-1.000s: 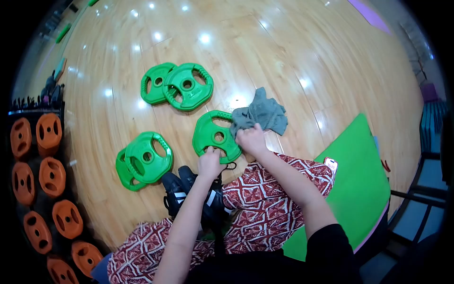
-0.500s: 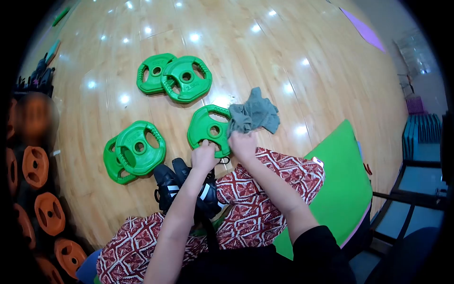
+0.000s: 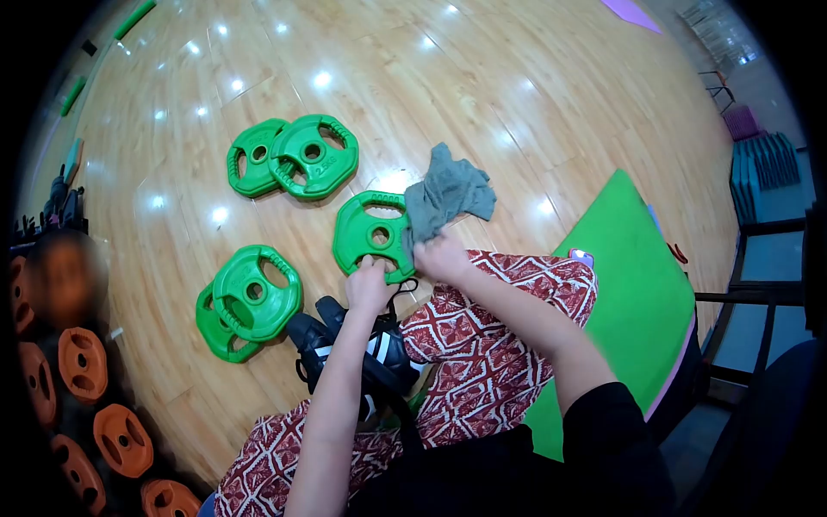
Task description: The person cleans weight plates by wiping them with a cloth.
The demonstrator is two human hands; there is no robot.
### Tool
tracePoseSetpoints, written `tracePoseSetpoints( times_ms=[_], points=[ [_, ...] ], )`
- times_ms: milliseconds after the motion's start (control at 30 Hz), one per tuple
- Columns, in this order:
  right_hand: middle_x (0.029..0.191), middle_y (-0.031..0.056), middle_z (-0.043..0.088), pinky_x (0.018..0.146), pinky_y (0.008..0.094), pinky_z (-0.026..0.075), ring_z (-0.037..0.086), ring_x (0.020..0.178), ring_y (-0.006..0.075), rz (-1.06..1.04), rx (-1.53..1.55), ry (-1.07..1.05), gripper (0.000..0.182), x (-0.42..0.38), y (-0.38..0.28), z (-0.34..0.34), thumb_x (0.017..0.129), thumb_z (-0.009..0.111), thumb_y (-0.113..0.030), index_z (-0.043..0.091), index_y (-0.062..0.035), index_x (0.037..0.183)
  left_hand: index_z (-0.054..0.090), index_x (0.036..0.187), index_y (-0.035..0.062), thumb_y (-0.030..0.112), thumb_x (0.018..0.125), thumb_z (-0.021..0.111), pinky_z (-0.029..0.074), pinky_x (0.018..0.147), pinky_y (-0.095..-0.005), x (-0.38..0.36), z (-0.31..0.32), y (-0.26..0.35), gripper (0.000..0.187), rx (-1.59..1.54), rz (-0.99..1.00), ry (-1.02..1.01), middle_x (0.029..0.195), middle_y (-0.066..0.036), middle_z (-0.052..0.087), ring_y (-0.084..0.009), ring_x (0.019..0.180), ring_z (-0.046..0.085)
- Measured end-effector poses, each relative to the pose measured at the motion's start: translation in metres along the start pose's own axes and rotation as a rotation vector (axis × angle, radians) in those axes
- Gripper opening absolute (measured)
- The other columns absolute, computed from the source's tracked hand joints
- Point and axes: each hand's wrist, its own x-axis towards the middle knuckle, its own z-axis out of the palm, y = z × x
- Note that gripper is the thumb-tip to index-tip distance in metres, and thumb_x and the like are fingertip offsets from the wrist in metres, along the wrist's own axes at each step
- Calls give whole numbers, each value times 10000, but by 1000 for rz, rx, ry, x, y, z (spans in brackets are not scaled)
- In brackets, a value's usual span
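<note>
A green weight plate [image 3: 351, 233] is held at its near grip slot by my left hand [image 3: 370, 285], the fingers hooked into the opening. My right hand [image 3: 441, 257] is closed on a grey-green cloth [image 3: 450, 191], pressing part of it against the plate's right edge. The rest of the cloth spreads crumpled over the floor beyond. Two more green plates [image 3: 314, 157] overlap farther off, the upper one marked 2.5KG. Another overlapping green pair [image 3: 257, 293] lies to the left, near my black shoes [image 3: 345, 345].
Orange weight plates [image 3: 83, 364] stand racked along the left edge. On the right are a green mat [image 3: 633, 319] under my leg, a phone [image 3: 581, 256] by my knee and a dark metal frame [image 3: 758, 299]. Glossy wooden floor [image 3: 482, 77] stretches ahead.
The camera view has shifted somewhat. My right hand and the cloth have moved slightly along the plate's right edge, while my left hand keeps its hold at the near slot.
</note>
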Motion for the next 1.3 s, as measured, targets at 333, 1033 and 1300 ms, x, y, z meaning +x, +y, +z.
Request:
tracePoseSetpoints(
  times_ms=[333,1033,1300],
  points=[
    [479,55,514,650,371,380,515,422,215,73,85,43,133,12,-12,8,704,499,-185,471,-102,604,577,805,104,225,573,715,482,629,-380,1,-2,4,296,8,-19,-12,843,-87,520,-264,723,579],
    [447,20,460,622,324,369,477,410,183,-102,98,95,174,13,-10,7,682,533,-212,426,-122,578,584,811,119,194,560,717,489,612,-369,-1,2,-1,294,-32,-2,27,845,-78,513,-252,699,585],
    [454,26,477,576,326,350,484,412,178,297,-9,221,180,18,-3,8,674,551,-202,430,-128,563,577,797,97,201,560,719,490,595,-375,-2,6,-4,296,-26,21,51,836,-82,510,-254,677,586]
  ],
)
